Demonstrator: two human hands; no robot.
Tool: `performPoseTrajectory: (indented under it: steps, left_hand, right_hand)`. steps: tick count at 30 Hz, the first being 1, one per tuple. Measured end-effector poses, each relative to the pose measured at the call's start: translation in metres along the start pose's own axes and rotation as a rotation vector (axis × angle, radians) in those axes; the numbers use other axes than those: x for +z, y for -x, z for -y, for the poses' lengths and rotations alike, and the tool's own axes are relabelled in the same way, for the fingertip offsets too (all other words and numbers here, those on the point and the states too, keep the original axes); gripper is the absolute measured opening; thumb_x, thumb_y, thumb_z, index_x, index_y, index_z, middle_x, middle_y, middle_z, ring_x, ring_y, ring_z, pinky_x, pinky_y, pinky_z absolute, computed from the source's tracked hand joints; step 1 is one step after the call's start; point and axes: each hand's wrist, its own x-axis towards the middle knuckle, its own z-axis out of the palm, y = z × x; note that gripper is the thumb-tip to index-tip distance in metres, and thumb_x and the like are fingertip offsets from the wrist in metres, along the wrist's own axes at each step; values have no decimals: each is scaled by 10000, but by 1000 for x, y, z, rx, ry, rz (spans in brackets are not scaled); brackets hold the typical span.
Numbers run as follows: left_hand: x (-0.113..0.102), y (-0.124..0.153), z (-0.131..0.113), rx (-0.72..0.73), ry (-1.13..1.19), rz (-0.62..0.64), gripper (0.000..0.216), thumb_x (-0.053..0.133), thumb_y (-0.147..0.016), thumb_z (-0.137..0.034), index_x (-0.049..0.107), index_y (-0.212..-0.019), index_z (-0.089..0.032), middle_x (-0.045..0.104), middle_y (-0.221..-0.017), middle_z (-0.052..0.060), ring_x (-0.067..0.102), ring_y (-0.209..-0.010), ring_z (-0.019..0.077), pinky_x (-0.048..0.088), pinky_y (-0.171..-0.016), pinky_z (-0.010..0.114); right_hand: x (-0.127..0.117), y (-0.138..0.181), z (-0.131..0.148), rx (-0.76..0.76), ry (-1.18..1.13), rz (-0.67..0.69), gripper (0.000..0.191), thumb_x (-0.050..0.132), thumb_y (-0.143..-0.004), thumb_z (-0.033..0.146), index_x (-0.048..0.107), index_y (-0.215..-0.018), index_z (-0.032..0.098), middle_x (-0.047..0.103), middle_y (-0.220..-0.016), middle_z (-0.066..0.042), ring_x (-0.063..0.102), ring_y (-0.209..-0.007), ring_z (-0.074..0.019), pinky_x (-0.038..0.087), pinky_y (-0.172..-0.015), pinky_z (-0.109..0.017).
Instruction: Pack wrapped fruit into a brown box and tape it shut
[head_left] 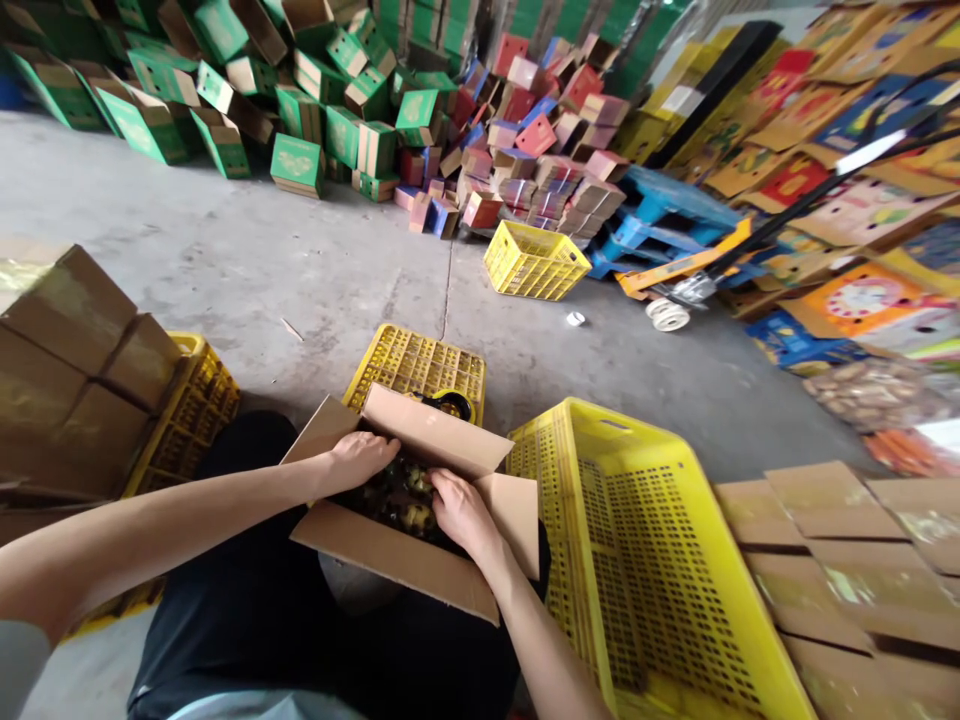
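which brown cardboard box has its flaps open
The plain brown cardboard box at the lap: its flaps spread outward, while the grouped boxes left and right look closed.

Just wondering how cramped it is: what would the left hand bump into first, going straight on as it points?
Probably the far box flap; the left hand points rightward and slightly away. Depth is unclear, so the items inside might come first.

Left hand (360, 459) and right hand (462, 510) curl near each other.

Open carton (420, 570), plain brown; large crate (660, 560), yellow with gridded perforations; pallets (664, 212), blue; floor (337, 240), grey; trousers (247, 600), black.
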Motion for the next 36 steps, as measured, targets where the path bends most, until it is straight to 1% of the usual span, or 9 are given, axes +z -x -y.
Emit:
performPoseTrajectory:
  steps: [2, 6, 10, 15, 20, 24, 29, 33, 36]
  left_hand:
    - [-1, -2, 1, 5, -5, -3, 408, 604, -910, 0, 668, -1298, -109, 770, -960, 141, 772, -934, 268, 573, -790, 316]
    - [-7, -5, -2, -10, -28, -20, 284, 552, -929, 14, 721, -1131, -91, 753, -911, 169, 759, -902, 291, 573, -762, 345]
    - [-9, 5, -6, 7, -30, -66, 290, 503, -971, -14, 702, -1153, -121, 726, -1076, 191, 719, -1035, 305, 562, -859, 383]
    - [5, 15, -9, 16, -6, 4, 289, 713, -915, -164, 703, -1202, -131, 664, -1270, 216, 733, -995, 304, 580, -782, 345]
    - [15, -1, -9, 38, 20, 67, 323, 726, -881, -104, 697, -1202, -125, 713, -1142, 163, 746, -986, 267, 583, -800, 297]
    - [12, -4, -13, 1, 6, 59, 288, 580, -943, -46, 679, -1208, -98, 719, -1084, 180, 738, -974, 270, 576, -791, 308]
    - [3, 15, -14, 23, 6, 27, 366, 573, -981, -126, 623, -1343, -134, 642, -1298, 216, 637, -1229, 337, 574, -887, 362]
    - [4, 26, -11, 99, 14, 94, 321, 772, -845, -140, 738, -1158, -204, 659, -1297, 147, 664, -1189, 322, 577, -895, 344]
    - [10, 29, -12, 113, -10, 125, 334, 653, -847, 16, 773, -1097, -170, 659, -1318, 180, 700, -1132, 326, 589, -832, 347]
  right_hand:
    - [2, 0, 0, 21, 2, -18, 461, 473, -850, -56, 702, -1186, 162, 744, -1197, -122, 719, -1113, -230, 561, -1019, -332]
    - [0, 2, 2, 54, 3, -17, 439, 483, -895, -23, 703, -1226, 165, 724, -1279, -130, 708, -1175, -229, 548, -1057, -324]
    - [-9, 9, 6, 90, -4, 3, 384, 465, -973, 55, 689, -1274, 138, 678, -1381, -154, 653, -1291, -241, 495, -1143, -346]
    - [-17, 10, 11, 102, -24, 97, 474, 489, -930, 44, 667, -1358, 143, 617, -1490, -144, 644, -1311, -242, 497, -1134, -327]
    - [-20, 1, 12, 105, -26, 180, 467, 497, -853, -5, 766, -1195, 166, 684, -1417, -111, 671, -1274, -238, 489, -1128, -307]
    - [-30, 6, 13, 135, -12, 180, 488, 434, -921, 10, 697, -1319, 111, 609, -1489, -177, 636, -1314, -267, 464, -1147, -365]
    - [-39, 17, 12, 52, -60, 305, 339, 495, -990, 124, 785, -1158, 177, 754, -1185, -110, 707, -1128, -229, 504, -1041, -308]
    - [-35, 18, 13, -21, -83, 417, 423, 487, -922, 27, 804, -1153, 188, 751, -1201, -96, 703, -1137, -212, 491, -1030, -270]
    - [-33, 14, 17, -60, -78, 466, 446, 486, -909, 19, 805, -1165, 197, 742, -1204, -95, 692, -1148, -210, 493, -1025, -265]
